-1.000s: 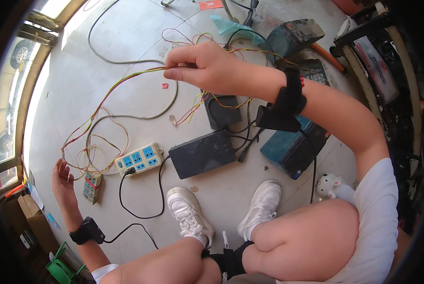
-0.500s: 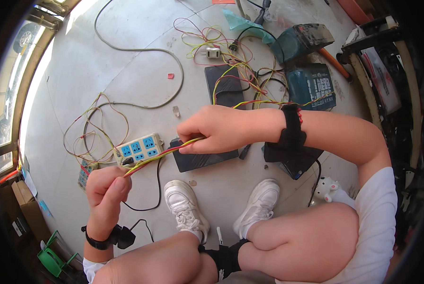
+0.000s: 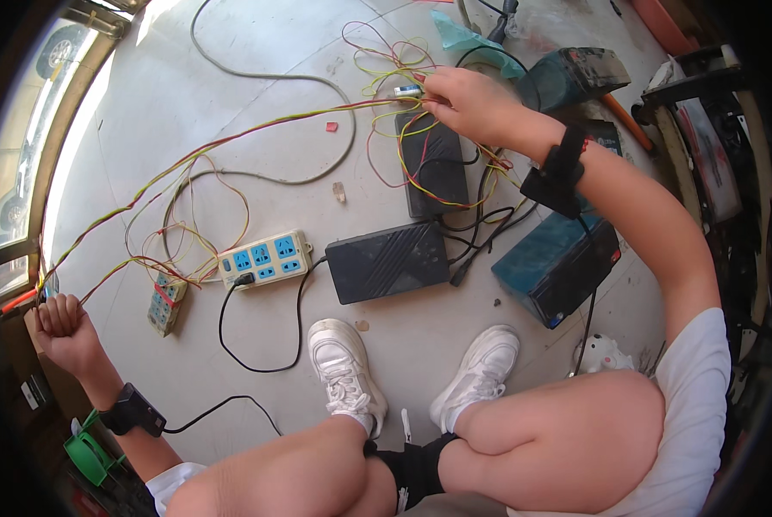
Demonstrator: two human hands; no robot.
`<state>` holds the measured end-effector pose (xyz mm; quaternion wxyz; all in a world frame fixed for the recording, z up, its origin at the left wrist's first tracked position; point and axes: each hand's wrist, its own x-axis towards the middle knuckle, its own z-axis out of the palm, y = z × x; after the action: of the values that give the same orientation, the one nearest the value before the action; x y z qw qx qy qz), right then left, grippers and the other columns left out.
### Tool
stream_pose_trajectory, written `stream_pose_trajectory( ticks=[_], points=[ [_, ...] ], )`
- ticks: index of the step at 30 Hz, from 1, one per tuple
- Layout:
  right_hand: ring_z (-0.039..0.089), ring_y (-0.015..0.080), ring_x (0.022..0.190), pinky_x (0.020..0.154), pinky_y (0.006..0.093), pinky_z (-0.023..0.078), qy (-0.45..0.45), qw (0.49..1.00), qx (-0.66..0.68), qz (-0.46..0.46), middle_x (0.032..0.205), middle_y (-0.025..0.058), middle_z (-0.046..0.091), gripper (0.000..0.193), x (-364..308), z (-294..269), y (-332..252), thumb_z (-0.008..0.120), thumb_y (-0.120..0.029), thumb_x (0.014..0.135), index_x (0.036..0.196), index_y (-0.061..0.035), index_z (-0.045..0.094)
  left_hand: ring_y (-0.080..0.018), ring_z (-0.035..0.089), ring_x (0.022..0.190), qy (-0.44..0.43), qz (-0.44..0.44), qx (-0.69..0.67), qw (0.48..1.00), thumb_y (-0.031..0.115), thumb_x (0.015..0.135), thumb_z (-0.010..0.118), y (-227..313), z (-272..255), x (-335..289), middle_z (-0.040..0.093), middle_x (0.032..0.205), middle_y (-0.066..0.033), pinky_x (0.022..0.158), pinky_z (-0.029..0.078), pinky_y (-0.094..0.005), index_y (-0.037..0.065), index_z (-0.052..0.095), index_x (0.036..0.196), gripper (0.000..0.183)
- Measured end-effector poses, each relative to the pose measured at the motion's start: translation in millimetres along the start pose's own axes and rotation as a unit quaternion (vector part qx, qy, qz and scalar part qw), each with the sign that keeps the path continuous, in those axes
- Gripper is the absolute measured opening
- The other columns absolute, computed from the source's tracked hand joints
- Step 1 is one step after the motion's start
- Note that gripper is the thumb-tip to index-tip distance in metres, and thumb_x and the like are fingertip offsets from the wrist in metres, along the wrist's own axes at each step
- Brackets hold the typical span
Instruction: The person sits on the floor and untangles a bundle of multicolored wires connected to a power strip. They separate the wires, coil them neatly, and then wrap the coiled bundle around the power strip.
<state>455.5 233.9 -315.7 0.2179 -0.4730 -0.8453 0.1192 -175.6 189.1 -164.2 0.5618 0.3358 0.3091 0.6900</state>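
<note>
My left hand (image 3: 65, 334), low at the far left, is closed in a fist around a twisted pair of red and yellow wires (image 3: 261, 129). The pair runs taut across the floor to my right hand (image 3: 472, 105), whose closed fingers pinch it beside a tangle of the same wires (image 3: 394, 59). A small white plug-like piece (image 3: 408, 91) lies by the right fingertips. Below that hand stands a black box (image 3: 431, 164) with wires lying over it. More loose wire loops rest near the left power strip.
Ahead of my shoes sit a blue-socketed power strip (image 3: 269, 258) with a black plug in it, a smaller strip (image 3: 168, 303) and a black adapter (image 3: 387, 263). Teal-and-black batteries (image 3: 551, 269) stand to the right. A grey cable (image 3: 269, 77) curves across the floor; a rack (image 3: 692, 82) edges the right.
My hands have moved apart, the left toward the lower left, the right up and away to the tangle. The wire pair between them is now stretched long, uncovering the black adapter.
</note>
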Motion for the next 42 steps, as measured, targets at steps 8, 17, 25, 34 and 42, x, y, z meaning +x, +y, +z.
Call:
stream_pose_trajectory(
  ticks=[8,17,25,34,42],
  points=[
    [0.060,0.0122,0.066,0.060,0.0286,0.046,0.065,0.970,0.221,0.073,0.072,0.0051,0.061,0.024,34,-59,-37,0.060,-0.028,0.099,0.093,-0.0046,0.063,-0.0146,0.051,0.078,0.115,-0.076,0.617,0.775,0.018,0.100,0.050,-51,-106,14,0.054,0.085,-0.0049,0.075,0.042,-0.0284,0.004,0.058,0.096,0.017],
    [0.063,0.0354,0.068,0.060,0.0435,0.049,-0.104,0.976,0.191,-0.030,0.071,0.0146,0.062,0.015,4,-29,-160,0.065,-0.011,0.086,0.093,-0.0036,0.054,-0.0224,0.054,0.124,-0.368,-0.147,0.506,0.766,0.024,0.099,0.052,-176,184,-88,0.058,0.132,-0.0133,0.106,0.039,-0.0370,0.003,0.055,0.134,0.040],
    [0.064,0.0319,0.074,0.066,0.0383,0.049,-0.167,0.961,0.210,0.067,0.080,0.0138,0.064,0.014,-7,-25,-83,0.063,-0.005,0.085,0.098,-0.0038,0.057,-0.0071,0.041,0.063,-0.310,-0.277,0.380,0.826,0.023,0.097,0.052,-157,217,-84,0.055,0.074,-0.0009,0.057,0.033,-0.0231,0.000,0.059,0.089,0.025],
    [0.059,0.0259,0.075,0.071,0.0343,0.047,0.042,0.996,0.014,-0.082,0.087,0.0112,0.058,0.014,16,-10,-21,0.064,-0.017,0.091,0.095,-0.0043,0.063,-0.0044,0.022,0.049,-0.223,-0.119,0.139,0.958,0.019,0.103,0.042,-101,202,-64,0.030,0.057,0.0067,0.044,0.018,-0.0231,0.011,0.042,0.076,0.028],
    [0.064,0.0287,0.080,0.072,0.0381,0.051,-0.022,0.998,-0.020,0.048,0.088,0.0114,0.065,0.028,19,-7,2,0.058,-0.031,0.095,0.098,-0.0069,0.071,-0.0083,0.024,0.054,-0.150,-0.026,0.025,0.988,0.004,0.099,0.044,-34,160,-32,0.027,0.060,0.0035,0.050,0.022,-0.0252,0.009,0.041,0.078,0.022]
  ],
)
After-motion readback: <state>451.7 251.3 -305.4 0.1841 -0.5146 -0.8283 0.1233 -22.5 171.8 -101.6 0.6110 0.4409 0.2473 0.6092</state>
